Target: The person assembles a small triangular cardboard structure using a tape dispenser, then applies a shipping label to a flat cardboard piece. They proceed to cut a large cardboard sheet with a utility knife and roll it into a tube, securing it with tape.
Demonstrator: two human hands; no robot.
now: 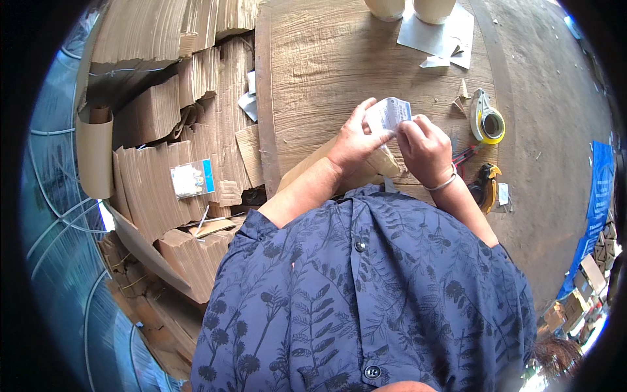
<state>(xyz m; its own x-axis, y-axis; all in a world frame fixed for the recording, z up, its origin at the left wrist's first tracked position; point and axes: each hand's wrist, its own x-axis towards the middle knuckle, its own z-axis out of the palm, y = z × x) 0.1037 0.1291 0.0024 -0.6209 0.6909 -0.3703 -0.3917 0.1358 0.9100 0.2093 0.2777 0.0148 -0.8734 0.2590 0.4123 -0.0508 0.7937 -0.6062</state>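
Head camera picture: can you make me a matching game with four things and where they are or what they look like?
1. Paper slip
2. Shirt
3. Clear little bag
4. Upper tape dispenser

A. Whitish and yellow
B. On the stacked cardboard
C. Between the left hand and right hand
D. Dark blue with plant shapes

Pairs: 1-C, 2-D, 3-B, 4-A

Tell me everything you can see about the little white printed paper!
The little white printed paper looks thin and slightly bent, with bluish-grey print on the side facing up. It is held above the wooden table: the left hand has its left side, the right hand its lower right corner. Fingers hide part of it.
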